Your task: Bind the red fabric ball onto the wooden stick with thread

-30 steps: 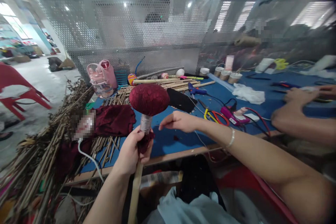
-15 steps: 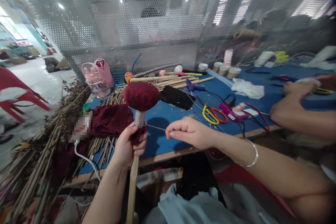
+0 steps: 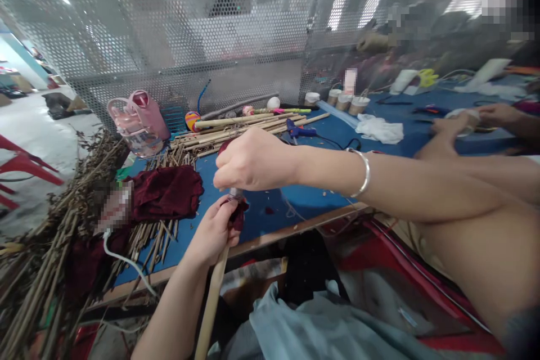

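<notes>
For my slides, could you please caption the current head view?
Left hand holds a wooden stick; right hand mostly hides its burgundy head.

right hand (image 3: pixel 255 160) | swung leftward | now hides most of maroon bulb (image 3: pixel 224 145)

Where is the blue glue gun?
In the head view, the blue glue gun lies just right of centre on the blue table, beside the pale wooden sticks.

No lettering, number or sign can be read. The pale object (image 3: pixel 113 208) beside the maroon cloth (image 3: pixel 169 194) is pixelated, and so is the pale upright item (image 3: pixel 350 81) behind the tubs (image 3: pixel 358 106). Marks on the clear base (image 3: pixel 145 144) by the pink container (image 3: pixel 149 112) are too small to decipher.
</notes>
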### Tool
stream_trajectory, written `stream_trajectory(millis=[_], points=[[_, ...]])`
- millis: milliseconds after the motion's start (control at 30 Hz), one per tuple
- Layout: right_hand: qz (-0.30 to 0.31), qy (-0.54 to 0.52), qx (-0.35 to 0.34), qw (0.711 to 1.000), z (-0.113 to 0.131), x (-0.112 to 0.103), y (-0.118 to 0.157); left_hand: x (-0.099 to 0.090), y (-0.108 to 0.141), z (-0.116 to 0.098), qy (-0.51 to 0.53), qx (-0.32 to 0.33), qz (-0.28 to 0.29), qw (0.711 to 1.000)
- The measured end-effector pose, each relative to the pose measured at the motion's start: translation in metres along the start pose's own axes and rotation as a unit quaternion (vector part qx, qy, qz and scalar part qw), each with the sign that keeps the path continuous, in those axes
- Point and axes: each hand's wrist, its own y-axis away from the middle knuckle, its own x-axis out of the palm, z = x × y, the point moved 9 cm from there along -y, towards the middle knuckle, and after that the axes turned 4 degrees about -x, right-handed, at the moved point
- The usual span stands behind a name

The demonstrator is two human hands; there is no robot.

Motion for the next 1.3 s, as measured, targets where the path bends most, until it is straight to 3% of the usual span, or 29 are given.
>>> stream_trajectory(millis=[333, 567, 700, 800, 1000, 1200, 1300], points=[[-0.027, -0.043, 0.037, 0.998, -0.008, 0.013, -0.010, 0.000, 0.008, 0.010, -0.002, -0.026, 0.007, 1.000], [-0.089, -0.151, 0.003, 0.985, -0.011, 0.000, 0.001, 0.005, 0.013, 0.004, 0.059, -0.044, 0.064, 0.995], [-0.099, -0.128, 0.014, 0.987, -0.010, -0.002, 0.001, 0.010, 0.015, 0.002, 0.056, -0.046, 0.080, 0.994], [-0.072, -0.077, 0.025, 0.994, -0.006, 0.003, -0.003, 0.015, 0.015, 0.006, 0.029, -0.044, 0.081, 0.995], [0.008, -0.026, 0.040, 0.999, 0.003, 0.018, -0.016, 0.002, 0.015, 0.014, -0.090, -0.015, -0.011, 0.996], [0.064, -0.022, 0.042, 0.997, 0.022, 0.047, -0.023, -0.007, 0.012, -0.011, -0.223, 0.121, -0.110, 0.961], [0.068, -0.025, 0.008, 0.997, 0.033, 0.048, -0.022, -0.011, 0.007, -0.018, -0.254, 0.164, -0.131, 0.944]])
